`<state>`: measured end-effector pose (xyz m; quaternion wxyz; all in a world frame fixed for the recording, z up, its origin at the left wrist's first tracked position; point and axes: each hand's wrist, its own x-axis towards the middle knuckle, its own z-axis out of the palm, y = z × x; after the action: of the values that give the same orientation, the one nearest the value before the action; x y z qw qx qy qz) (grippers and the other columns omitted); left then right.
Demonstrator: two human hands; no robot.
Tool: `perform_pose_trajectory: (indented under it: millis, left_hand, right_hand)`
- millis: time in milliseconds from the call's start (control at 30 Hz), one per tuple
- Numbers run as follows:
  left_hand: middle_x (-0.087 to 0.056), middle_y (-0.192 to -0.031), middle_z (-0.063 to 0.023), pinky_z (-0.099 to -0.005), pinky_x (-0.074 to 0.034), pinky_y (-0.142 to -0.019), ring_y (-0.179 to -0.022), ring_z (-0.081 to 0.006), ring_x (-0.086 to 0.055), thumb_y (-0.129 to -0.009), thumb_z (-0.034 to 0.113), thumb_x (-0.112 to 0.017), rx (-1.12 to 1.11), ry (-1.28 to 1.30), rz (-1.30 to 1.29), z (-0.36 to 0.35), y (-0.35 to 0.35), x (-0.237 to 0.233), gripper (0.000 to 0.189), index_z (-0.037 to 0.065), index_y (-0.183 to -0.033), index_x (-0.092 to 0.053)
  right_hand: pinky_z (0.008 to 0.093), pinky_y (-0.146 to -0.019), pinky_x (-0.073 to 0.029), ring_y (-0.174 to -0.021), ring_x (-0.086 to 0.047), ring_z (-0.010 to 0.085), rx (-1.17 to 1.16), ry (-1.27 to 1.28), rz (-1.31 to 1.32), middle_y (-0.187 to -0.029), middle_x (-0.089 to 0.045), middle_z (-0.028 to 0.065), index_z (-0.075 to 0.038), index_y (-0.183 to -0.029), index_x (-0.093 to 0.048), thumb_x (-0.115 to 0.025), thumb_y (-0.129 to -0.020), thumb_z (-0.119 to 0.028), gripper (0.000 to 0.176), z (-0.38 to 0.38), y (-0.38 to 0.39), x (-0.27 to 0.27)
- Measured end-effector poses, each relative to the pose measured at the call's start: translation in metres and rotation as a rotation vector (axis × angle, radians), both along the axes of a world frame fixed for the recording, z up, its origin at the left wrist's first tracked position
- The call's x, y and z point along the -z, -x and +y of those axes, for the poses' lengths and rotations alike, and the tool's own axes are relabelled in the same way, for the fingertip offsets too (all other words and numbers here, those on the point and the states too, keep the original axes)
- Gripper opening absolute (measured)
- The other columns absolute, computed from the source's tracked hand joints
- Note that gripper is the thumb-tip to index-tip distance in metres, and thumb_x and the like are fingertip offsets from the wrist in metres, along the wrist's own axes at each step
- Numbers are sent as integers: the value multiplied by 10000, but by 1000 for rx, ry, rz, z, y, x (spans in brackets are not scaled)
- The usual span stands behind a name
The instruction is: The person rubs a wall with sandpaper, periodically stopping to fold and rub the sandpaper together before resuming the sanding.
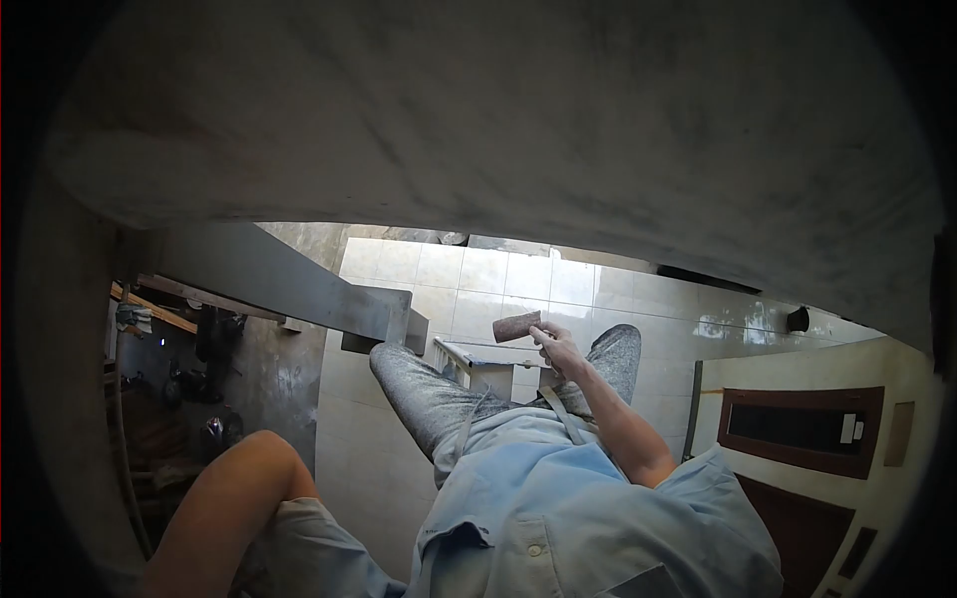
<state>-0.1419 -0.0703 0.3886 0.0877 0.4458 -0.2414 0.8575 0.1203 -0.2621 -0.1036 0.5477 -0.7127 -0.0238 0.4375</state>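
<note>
Brownish material (517, 327) sits pinched by one end in the right hand (558, 349); the left hand's state I cannot tell.

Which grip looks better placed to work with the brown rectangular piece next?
Probably the right grip: it holds the brown rectangular piece (material unclear) by one end. The left grip is out of view; only the bent left arm shows.
</note>
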Motion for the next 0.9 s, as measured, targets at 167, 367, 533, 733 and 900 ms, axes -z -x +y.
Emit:
perform_pose_trajectory:
  millis: [167, 367, 533, 733, 900]
  left_hand:
    - [-608, -1110, -156, -362, -457, -887, -1030, -221, -567, -1011, 394, -324, 139, 1086, 1019, 75, -78, 239, 491, -3, -1124, -589]
    - [-575, -1246, -196, -319, -355, -1047, -1216, -265, -509, -959, 583, -376, 1070, 1553, 1848, 3, -116, 454, 740, -81, -1245, -536]
    - [-640, -1145, -130, -290, -425, -965, -1088, -170, -583, -944, 372, -565, 1295, 1506, 1538, -29, -137, 453, 482, -36, -1200, -587]
    - [-673, -1064, -107, -268, -464, -870, -989, -148, -617, -946, 207, -555, 798, 1305, 1822, -13, -133, 459, 345, -44, -1179, -591]
    - [-627, -1158, -165, -312, -457, -901, -1046, -212, -604, -940, 128, -485, 752, 1181, 1957, -30, -137, 465, 390, -47, -1289, -480]
  right_hand:
    - [222, -368, -326, -481, -419, 42, -87, -122, -62, -708, -523, 4, -46, -1077, -598, -613, -922, -345, 336, 6, -15, -33]
    - [191, -425, -298, -520, -387, 14, -372, -146, 7, -689, -451, -57, -73, -993, -575, -590, -947, -341, 273, 17, -25, -60]
    - [203, -403, -298, -514, -395, 25, -419, -147, 96, -675, -469, -49, -82, -998, -565, -610, -934, -330, 260, 23, -19, -52]
    - [231, -498, -414, -643, -483, 87, -159, -174, 100, -860, -499, 40, -55, -1182, -367, -681, -835, -142, 476, 20, -8, -38]
    - [313, -687, -504, -804, -531, 169, 354, -374, 154, -988, -464, 94, -47, -1189, -290, -675, -815, -69, 538, 45, -3, -30]
